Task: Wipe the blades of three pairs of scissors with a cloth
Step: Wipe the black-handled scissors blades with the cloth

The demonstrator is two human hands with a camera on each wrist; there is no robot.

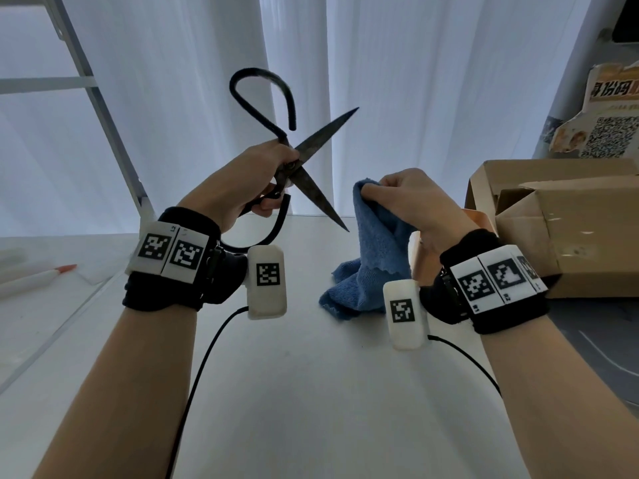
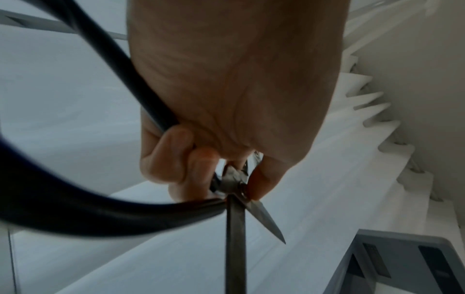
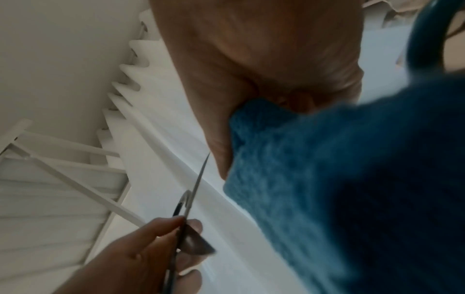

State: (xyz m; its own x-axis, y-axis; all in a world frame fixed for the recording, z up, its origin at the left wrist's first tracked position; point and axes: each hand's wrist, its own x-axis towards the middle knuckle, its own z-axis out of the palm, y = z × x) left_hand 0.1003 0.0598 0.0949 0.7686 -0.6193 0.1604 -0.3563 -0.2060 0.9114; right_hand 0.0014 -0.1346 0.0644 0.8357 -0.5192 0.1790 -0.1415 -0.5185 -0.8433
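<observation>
**Open iron scissors in the left hand, blue cloth in the right**

Around the work: a white table (image 1: 283,357) backed by pleated white curtains (image 1: 397,81); at the right edge an open cardboard box (image 1: 560,219), with a torn printed sheet bearing a QR code (image 1: 608,133) behind it; at the far left a pen with an orange tip (image 1: 38,275) lying on the tabletop, and a white metal frame (image 1: 100,108) rising beside it. Black cables run from the white tagged modules on both wrists across the near table. Nothing lies between the blades and the cloth; they are near each other but apart.

Counted: one pair of scissors in view, one cloth, one box, one pen.

The left hand (image 1: 252,181) grips the black-handled scissors (image 1: 304,174) around the pivot, fingers curled over the handle shanks, thumb pressed by the rivet in the left wrist view. The scissors are held in the air above the table, blades spread wide: one points up to the right, the other down to the right. One handle loop stands above the hand, the other curves below it.

The right hand (image 1: 411,198) pinches the top of the blue terry cloth (image 1: 373,257) in curled fingers; the cloth hangs down and its lower folds rest on the table.
</observation>
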